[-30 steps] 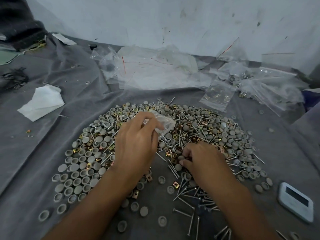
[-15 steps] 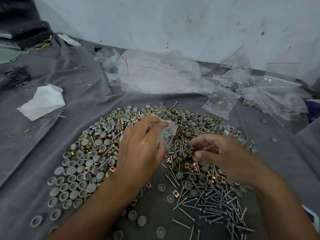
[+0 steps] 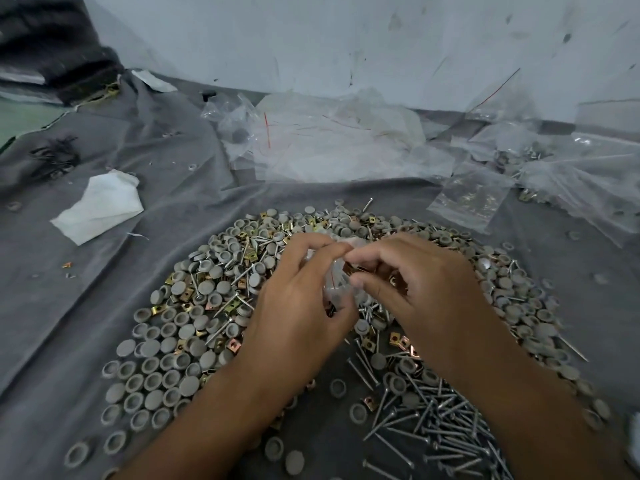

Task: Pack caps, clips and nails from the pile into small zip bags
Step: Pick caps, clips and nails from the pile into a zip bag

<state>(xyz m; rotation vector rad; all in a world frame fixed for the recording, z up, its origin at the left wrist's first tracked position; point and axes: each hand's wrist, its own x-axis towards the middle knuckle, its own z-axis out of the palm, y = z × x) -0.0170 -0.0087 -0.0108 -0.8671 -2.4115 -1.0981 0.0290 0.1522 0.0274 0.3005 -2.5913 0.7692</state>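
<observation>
Zip bag: small clear zip bag [image 3: 336, 278] w/ a thin red line is hanging between both hands, above the middle of the pile; contents too blurred to tell.
Left hand: left hand [image 3: 304, 299] is gripping the bag, fingers curled round its near side, thumb and forefinger pinching the top edge.
Right hand: right hand [image 3: 426, 282] is pinching the same top edge, forefinger tip meeting the left one, thumb pressing the bag's side.
Pile: pile [image 3: 214, 282] is spreading wide under the hands, mixed parts.
Caps: grey round caps [image 3: 159, 375] are lying thickest to the left, many cup-side up.
Clips: brass-coloured square clips [image 3: 396, 339] are scattered among the caps.
Nails: steel nails [image 3: 433, 420] are bunching near the right forearm, more crossing thru the pile.
Filled bags: clear bags w/ parts inside [image 3: 467, 199] are lying far right, just beyond the pile.
Empty bags: heap of clear bags w/ red lines [image 3: 332, 143] is sitting by the wall.
Writing: no readable brand or label anywhere.
Surface: grey cloth [image 3: 104, 306], creased, is covering the whole work area.
White sheet: crumpled white sheet [image 3: 98, 206] is lying on the cloth, left, well apart from the pile.
Room: pale wall [image 3: 311, 39], scuffed and marked, is standing right behind the bags; dark bundle [image 3: 45, 46] far left corner.
</observation>
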